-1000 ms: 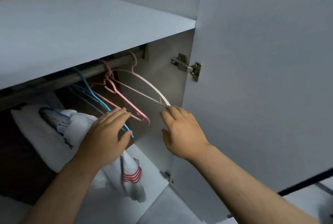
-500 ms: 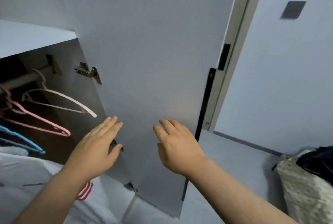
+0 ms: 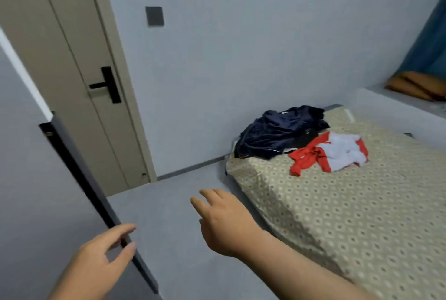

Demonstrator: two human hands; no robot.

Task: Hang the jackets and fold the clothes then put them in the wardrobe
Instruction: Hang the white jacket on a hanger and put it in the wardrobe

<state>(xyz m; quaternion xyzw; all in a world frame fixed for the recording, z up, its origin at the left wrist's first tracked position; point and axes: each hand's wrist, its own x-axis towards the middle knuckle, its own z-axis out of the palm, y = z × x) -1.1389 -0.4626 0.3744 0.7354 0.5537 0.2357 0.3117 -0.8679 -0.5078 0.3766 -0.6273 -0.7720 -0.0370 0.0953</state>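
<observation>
My left hand [image 3: 101, 254] and right hand [image 3: 224, 222] are both empty, fingers loose; I've turned from the wardrobe [image 3: 31, 179] towards the bed [image 3: 350, 227]; the clothes [image 3: 301, 140] heaped there probably need fetching next.

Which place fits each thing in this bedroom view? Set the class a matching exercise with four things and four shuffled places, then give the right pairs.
Things:
1 navy garment
2 red and white garment
3 black handle
4 left hand

Places:
A by the wardrobe door, at its dark edge
B on the beige door
C at the far corner of the bed
D on the bed, right of the navy garment

Pairs: 1-C, 2-D, 3-B, 4-A
</observation>
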